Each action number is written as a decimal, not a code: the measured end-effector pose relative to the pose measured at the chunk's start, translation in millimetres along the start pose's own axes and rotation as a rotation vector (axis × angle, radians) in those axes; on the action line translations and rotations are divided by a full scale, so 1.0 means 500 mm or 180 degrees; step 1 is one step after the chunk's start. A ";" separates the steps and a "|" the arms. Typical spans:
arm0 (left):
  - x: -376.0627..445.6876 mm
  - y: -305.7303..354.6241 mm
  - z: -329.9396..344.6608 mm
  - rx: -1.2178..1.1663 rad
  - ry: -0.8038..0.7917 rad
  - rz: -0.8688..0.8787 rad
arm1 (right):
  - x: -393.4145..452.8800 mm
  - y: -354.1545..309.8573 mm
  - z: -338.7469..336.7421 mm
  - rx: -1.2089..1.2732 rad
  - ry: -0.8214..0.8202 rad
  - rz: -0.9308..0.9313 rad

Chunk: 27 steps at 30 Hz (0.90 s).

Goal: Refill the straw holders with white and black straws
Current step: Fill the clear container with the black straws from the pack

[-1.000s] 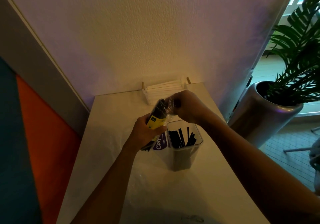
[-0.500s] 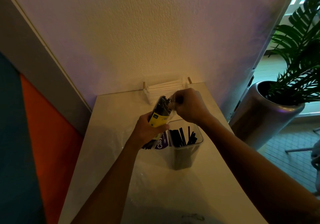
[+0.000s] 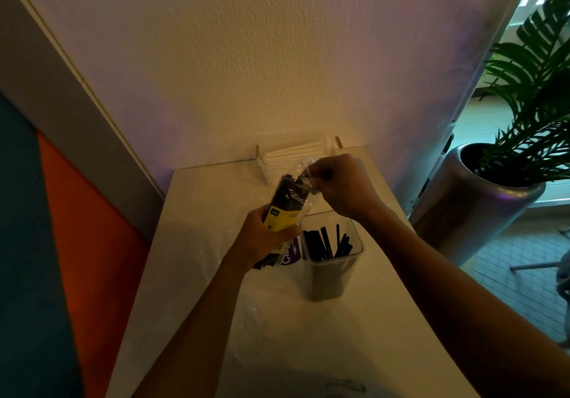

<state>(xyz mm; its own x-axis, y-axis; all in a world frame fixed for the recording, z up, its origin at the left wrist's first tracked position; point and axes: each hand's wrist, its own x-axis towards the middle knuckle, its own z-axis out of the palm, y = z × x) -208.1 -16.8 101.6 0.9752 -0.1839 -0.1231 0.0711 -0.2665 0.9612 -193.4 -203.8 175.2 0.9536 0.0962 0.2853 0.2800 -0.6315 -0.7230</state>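
Observation:
My left hand (image 3: 265,238) grips a clear plastic pack of black straws (image 3: 288,201) with a yellow label, held tilted above the table. My right hand (image 3: 342,186) pinches the clear wrapping at the pack's upper end. Just below and to the right stands a clear square holder (image 3: 331,269) with several black straws (image 3: 324,243) in it. At the back against the wall sits a low holder of white straws (image 3: 294,154), lying flat and partly hidden by my right hand.
The white table (image 3: 191,243) ends at the wall behind and drops off on both sides. A purple-labelled packet (image 3: 291,252) lies under my left hand. Clear plastic wrapping (image 3: 246,320) lies on the near table. A silver planter (image 3: 475,203) with a palm stands at the right.
Both hands have lifted the pack slightly and tilted it more upright. My right hand has shifted up along the wrapping at the pack's top end.

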 end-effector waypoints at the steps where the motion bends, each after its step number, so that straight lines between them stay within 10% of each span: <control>1: -0.001 -0.002 0.000 -0.0024 -0.0008 -0.0014 | 0.000 0.000 -0.001 0.0033 0.0022 0.0000; 27: -0.007 -0.016 0.006 -0.0056 -0.0209 0.0029 | 0.004 -0.004 -0.027 -0.0372 -0.0559 0.0068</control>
<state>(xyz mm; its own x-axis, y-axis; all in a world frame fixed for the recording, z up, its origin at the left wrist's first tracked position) -212.6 -17.0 93.3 0.9600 -0.2482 -0.1298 0.0666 -0.2481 0.9665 -193.4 -212.7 185.5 0.9666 0.2080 0.1495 0.2547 -0.7188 -0.6469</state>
